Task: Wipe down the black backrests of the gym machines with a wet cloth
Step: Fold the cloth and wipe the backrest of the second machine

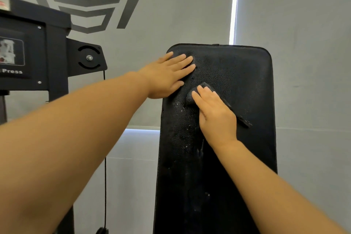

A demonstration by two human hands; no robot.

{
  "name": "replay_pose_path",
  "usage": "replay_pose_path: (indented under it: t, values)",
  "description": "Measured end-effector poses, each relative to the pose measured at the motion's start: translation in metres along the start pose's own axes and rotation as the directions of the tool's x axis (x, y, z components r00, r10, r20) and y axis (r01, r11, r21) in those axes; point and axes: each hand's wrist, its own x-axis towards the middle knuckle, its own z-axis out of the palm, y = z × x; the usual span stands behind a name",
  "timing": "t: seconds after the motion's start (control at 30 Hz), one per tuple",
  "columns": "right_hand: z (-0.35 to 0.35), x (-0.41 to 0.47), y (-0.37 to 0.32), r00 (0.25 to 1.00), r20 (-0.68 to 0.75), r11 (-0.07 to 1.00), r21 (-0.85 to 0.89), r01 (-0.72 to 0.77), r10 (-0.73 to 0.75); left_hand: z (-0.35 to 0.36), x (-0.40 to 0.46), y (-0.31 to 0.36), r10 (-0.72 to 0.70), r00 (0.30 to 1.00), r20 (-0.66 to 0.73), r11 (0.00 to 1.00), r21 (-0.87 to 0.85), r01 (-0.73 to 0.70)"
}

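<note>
A tall black padded backrest (237,74) stands upright in front of me, its surface wet and speckled with droplets on the left half. My left hand (167,75) lies flat with straight fingers on the pad's upper left corner. My right hand (214,112) presses a dark grey cloth (206,86) flat against the middle of the pad. The cloth shows above my fingertips, and a strip of it sticks out to the right of my hand. Most of the cloth is hidden under my palm.
A black machine housing (28,51) with a label reading "Press" stands at the left, with a round-slotted bracket (88,58) and a thin black cable (105,176) hanging down. A grey wall with a logo (85,0) is behind. Grey blinds (303,25) hang on the right.
</note>
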Motion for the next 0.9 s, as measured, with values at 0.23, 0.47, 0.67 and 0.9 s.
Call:
replay_pose_path:
  t: [0.23,0.47,0.67,0.9]
  values:
    - [0.002,-0.009,-0.004,0.999,0.004,0.999,0.027,-0.044,0.044,-0.007,0.034,-0.002,0.022,0.998,-0.058,1.000,0.011,-0.022]
    - [-0.001,-0.036,-0.013,0.999,-0.038,1.000,0.029,-0.001,0.002,0.012,0.040,-0.012,0.097,0.979,-0.181,0.995,0.047,-0.090]
    - [0.003,0.011,-0.005,0.996,-0.078,0.999,-0.004,-0.036,0.035,0.016,0.042,-0.013,0.120,0.964,-0.235,0.993,0.038,-0.114]
    - [0.016,-0.014,-0.024,0.991,-0.113,0.997,-0.024,-0.080,0.077,0.016,0.042,-0.012,0.109,0.967,-0.231,0.994,0.009,-0.110]
